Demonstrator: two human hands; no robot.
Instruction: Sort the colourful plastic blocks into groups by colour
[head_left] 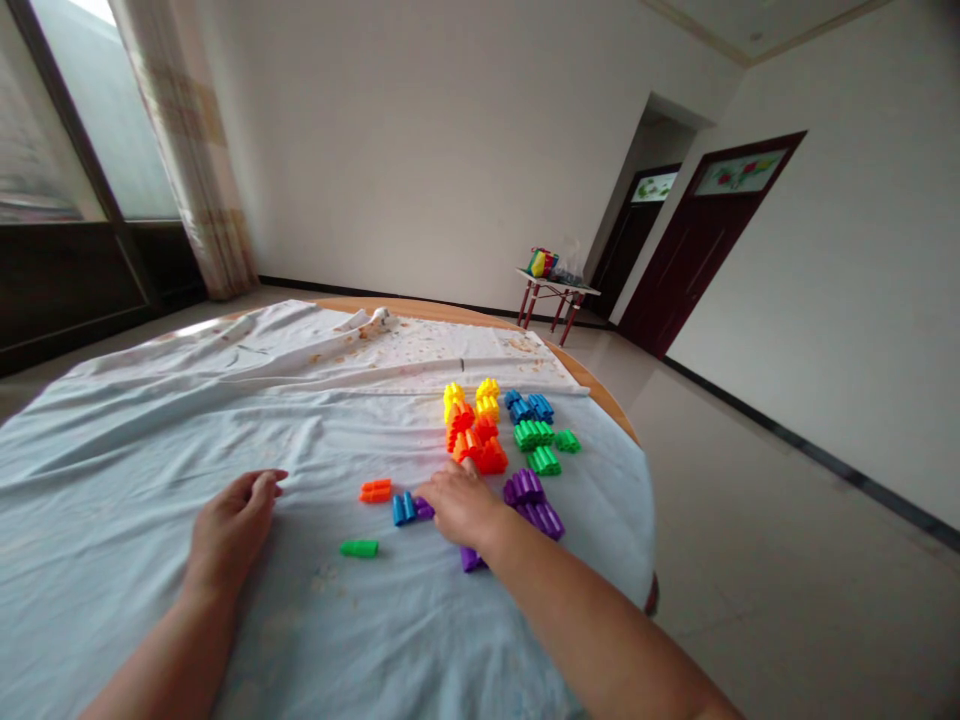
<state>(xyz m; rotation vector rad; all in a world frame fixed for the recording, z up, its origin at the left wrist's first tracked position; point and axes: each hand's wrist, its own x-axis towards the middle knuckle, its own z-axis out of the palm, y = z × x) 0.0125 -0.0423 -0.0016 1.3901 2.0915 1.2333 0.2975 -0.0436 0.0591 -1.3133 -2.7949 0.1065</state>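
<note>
My right hand (463, 502) reaches over the pale cloth, its fingers closed on a purple plastic piece (424, 509) that shows at the fingertips. Touching or almost touching that piece is a pair of blue tube-shaped pieces (403, 508). Orange pieces (376, 491) and a single green piece (359, 548) lie between my hands. My left hand (234, 522) rests on the cloth at the left, fingers loosely bent, with nothing visible in it. More purple pieces (471, 559) lie partly hidden under my right forearm.
Sorted by colour beyond my right hand are yellow (487, 400), orange (480, 450), blue (531, 407), green (534, 433) and purple (534, 503) clusters. A wrinkled cloth (150, 480) covers the round table (600, 390). A small table (556, 285) holding bags stands farther back.
</note>
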